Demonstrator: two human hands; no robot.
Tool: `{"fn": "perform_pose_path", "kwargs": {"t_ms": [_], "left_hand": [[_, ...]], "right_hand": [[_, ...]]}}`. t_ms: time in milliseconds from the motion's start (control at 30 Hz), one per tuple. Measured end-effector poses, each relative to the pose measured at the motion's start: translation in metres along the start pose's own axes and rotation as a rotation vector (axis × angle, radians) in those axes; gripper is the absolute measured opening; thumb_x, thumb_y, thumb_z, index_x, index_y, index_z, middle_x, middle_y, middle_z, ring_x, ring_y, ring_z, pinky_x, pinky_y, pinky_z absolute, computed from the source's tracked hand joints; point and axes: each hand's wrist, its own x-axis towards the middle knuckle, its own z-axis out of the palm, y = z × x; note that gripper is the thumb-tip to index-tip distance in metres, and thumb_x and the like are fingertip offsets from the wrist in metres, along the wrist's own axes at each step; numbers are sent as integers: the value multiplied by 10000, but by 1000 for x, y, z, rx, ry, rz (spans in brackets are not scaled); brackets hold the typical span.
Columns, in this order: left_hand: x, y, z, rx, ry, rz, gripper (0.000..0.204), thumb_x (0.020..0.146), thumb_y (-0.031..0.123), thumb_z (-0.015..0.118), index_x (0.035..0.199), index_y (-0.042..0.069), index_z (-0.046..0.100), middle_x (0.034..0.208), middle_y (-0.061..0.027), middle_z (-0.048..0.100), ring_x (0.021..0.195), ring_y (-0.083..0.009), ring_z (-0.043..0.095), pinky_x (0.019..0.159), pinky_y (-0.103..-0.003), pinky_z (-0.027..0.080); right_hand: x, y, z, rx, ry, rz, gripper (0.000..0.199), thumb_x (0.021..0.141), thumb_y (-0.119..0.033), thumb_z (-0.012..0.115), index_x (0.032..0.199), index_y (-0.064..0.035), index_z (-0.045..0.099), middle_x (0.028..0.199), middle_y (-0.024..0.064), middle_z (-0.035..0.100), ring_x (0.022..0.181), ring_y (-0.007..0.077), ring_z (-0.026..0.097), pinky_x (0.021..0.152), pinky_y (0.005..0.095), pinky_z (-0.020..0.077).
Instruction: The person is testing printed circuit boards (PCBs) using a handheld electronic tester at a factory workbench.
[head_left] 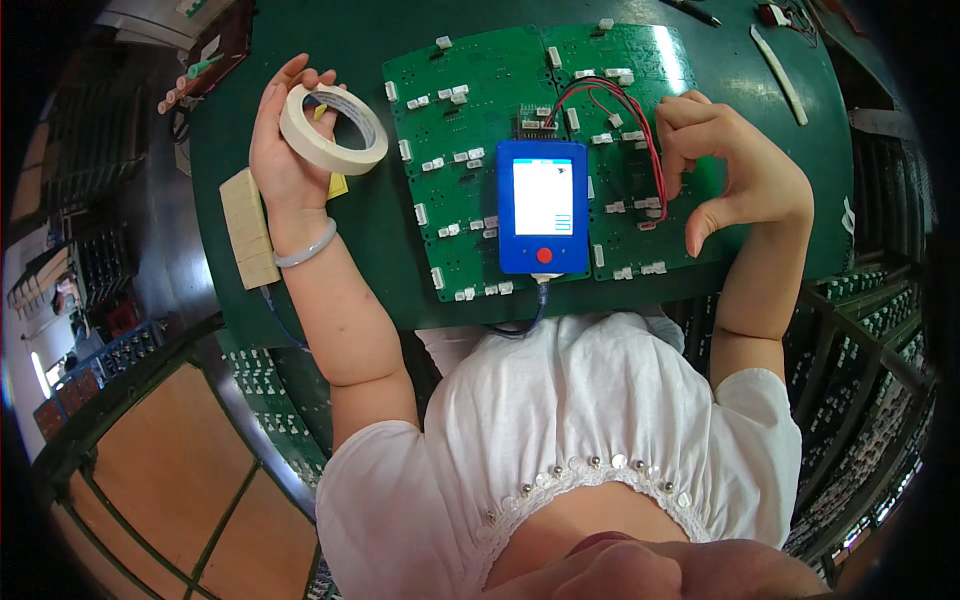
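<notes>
My left hand (285, 165) grips a roll of cream masking tape (347, 158), its fingers curled about the ring. A bit of yellow shows by those fingers. On the right, my right hand (735, 165) hovers over a green circuit board panel (690, 225), with curved fingers and the thumb apart. Its fingertips are close to a bundle of red and black wires (650, 130); whether they touch I cannot tell. A blue handheld tester (543, 256) with a lit screen and red button lies between the hands, partly over another green board panel (445, 200). The wires run from a small connector board (537, 122) above it.
A beige block (248, 230) lies beside my left wrist, with a blue cable below. A cable (541, 298) leaves the tester toward the table's near edge. At the far right are a pale strip tool (779, 75) and a black pen (692, 11). Racks of boards stand right (860, 330).
</notes>
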Motion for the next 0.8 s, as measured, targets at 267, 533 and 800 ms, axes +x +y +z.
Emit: {"fn": "perform_pose_path", "kwargs": {"t_ms": [267,533,800], "left_hand": [[0,0,-1,-24,39,44,317,954,161,367,1204,-17,447,909,-90,529,984,-252,507,957,-420,406],[5,-11,-1,318,225,527,216,964,167,474,1143,51,507,932,-68,469,871,-157,471,826,-305,417],[20,-20,-2,919,266,598,241,831,54,613,1068,68,576,1101,-97,378,891,-155,473,857,-294,466]], "right_hand": [[0,2,2,52,9,-15,583,505,-556,803,666,-45,574,682,21,483,690,198,472,682,308,329],[-3,4,2,116,47,-23,596,525,-539,809,643,-14,553,668,44,457,680,197,460,590,294,330],[-9,-50,15,475,339,-518,557,727,-541,674,629,4,612,651,80,500,586,211,475,506,327,333]]}}
